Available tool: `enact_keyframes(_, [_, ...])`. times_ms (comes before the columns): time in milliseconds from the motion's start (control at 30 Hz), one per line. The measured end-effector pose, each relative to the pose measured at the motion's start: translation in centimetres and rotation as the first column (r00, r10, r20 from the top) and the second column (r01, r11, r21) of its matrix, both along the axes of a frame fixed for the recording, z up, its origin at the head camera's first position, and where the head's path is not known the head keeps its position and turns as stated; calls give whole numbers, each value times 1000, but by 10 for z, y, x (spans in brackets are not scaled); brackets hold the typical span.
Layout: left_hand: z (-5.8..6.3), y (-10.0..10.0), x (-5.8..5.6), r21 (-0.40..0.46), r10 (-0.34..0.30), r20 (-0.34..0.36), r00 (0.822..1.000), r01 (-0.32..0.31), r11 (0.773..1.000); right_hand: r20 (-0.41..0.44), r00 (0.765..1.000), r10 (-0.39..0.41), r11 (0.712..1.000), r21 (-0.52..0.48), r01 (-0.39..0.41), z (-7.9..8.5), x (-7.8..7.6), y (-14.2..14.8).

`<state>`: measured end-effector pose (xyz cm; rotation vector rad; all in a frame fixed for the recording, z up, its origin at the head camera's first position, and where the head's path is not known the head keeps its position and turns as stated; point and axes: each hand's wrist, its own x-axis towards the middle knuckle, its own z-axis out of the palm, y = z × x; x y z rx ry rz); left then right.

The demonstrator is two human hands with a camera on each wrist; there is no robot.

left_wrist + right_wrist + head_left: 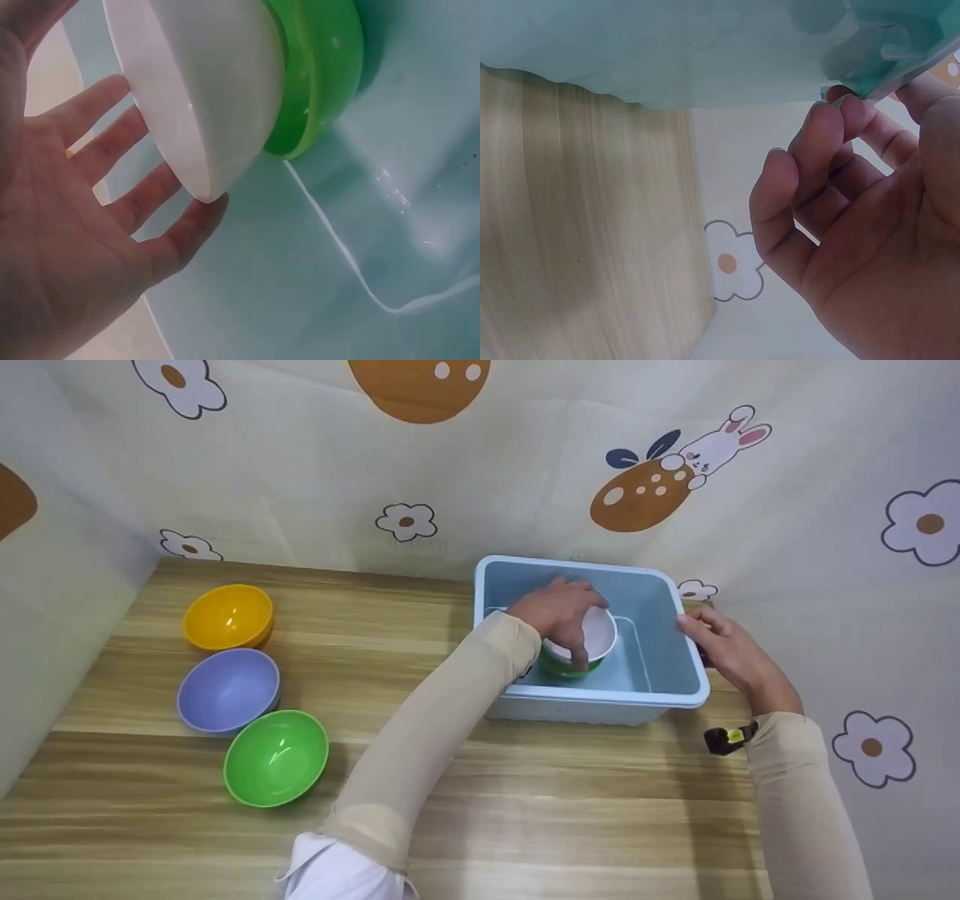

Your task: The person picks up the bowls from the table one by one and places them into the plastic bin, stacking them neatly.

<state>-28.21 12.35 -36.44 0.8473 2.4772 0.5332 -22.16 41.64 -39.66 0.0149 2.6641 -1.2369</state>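
My left hand (559,615) reaches down into a light blue plastic bin (600,697), its fingers and thumb spread around the rim of a white bowl (600,631). In the left wrist view the fingertips touch the rim of this white bowl (225,82). Just beneath it is a green bowl (330,75), partly hidden, with a gap showing between the two. My right hand (731,649) grips the bin's right rim, thumb on top. From the right wrist view, its curled fingers (817,142) are under the edge of the bin (667,60).
At the left of the wooden table (525,810) stand an orange bowl (229,616), a purple bowl (229,690) and a bright green bowl (277,757), close together. A patterned curtain (300,457) hangs right behind the bin. A black strap camera (726,739) is at the right wrist.
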Motion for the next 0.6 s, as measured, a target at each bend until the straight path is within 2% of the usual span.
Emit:
enact_keyframes(200, [0, 2, 0, -29, 23, 26, 999, -22, 999, 21, 1000, -6, 1000, 22, 6, 1, 0, -1])
enact_keyframes(400, [-1, 3, -2, -53, 8, 11, 1000, -7, 999, 18, 1000, -2, 1000, 12, 2, 2, 0, 0])
enact_keyframes(600, [-3, 3, -2, -74, 25, 14, 1000, -23, 997, 18, 1000, 4, 1000, 12, -4, 2, -1, 0])
